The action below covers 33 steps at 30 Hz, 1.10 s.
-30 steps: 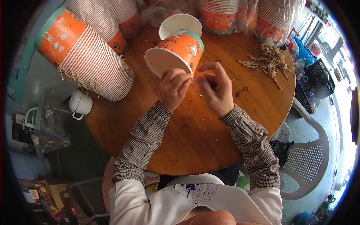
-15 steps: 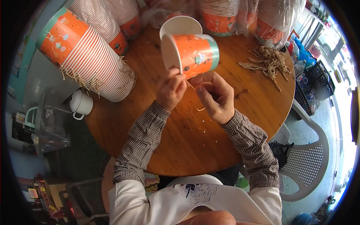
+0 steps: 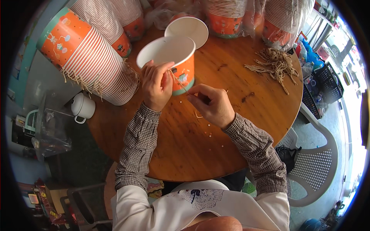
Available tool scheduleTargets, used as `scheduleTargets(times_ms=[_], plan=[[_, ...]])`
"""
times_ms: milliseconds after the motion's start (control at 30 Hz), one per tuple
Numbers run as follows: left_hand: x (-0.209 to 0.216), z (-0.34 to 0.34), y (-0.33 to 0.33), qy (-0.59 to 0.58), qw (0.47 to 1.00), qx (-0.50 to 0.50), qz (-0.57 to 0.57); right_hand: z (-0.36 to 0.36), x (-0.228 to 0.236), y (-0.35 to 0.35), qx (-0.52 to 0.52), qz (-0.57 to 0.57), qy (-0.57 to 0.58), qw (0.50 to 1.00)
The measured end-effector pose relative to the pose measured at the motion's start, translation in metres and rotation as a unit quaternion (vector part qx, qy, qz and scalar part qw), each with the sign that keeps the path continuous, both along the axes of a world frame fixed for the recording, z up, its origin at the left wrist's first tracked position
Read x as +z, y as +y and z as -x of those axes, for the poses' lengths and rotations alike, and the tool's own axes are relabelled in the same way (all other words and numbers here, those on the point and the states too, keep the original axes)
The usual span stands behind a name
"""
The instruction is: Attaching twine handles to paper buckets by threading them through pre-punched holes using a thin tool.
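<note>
An orange paper bucket (image 3: 183,73) with a white rim and green base band tilts above the wooden table, its mouth turned up. My left hand (image 3: 157,86) grips its near rim, thumb outside, some fingers at the edge. From that rim a thin tan string (image 3: 178,81) runs down to my right hand (image 3: 212,104), where thumb and forefinger pinch it. The string's loose end hangs below the right fingers. How the string is fixed at the rim is hidden by my left fingers. Another bucket (image 3: 187,30) stands just behind, mouth showing.
A tall leaning stack of nested buckets (image 3: 102,63), with strings hanging, is at left. Bagged stacks (image 3: 225,17) line the far edge. A bundle of tan strings (image 3: 275,65) lies at right on the round table (image 3: 192,154). A white enamel mug (image 3: 83,106) sits by the left edge.
The bucket has turned from lying sideways to mouth up and shifted left with my left hand. My right hand has moved left and slightly down, and the string is now drawn out between the hands.
</note>
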<state>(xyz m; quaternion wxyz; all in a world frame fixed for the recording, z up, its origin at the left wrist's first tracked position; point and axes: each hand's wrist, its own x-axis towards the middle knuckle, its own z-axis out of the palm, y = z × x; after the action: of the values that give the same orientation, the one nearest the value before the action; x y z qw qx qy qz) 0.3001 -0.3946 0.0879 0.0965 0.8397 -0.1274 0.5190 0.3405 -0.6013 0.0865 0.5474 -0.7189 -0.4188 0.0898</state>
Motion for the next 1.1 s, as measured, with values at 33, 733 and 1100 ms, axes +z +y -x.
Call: scheduleTargets(times_ms=[33,733,1100], plan=[[-0.001,0.001,-0.001,0.013,1.0,-0.001,-0.003,0.003,0.001,0.001,0.017,-0.041,-0.006,0.999],[-0.014,0.005,-0.045,0.096,0.982,-0.084,0.141,-0.001,0.014,-0.012,0.092,-0.242,0.28,0.924],[-0.021,0.008,0.003,0.133,0.876,-0.236,0.398,-0.072,0.007,-0.056,0.319,-0.419,0.376,0.763]])
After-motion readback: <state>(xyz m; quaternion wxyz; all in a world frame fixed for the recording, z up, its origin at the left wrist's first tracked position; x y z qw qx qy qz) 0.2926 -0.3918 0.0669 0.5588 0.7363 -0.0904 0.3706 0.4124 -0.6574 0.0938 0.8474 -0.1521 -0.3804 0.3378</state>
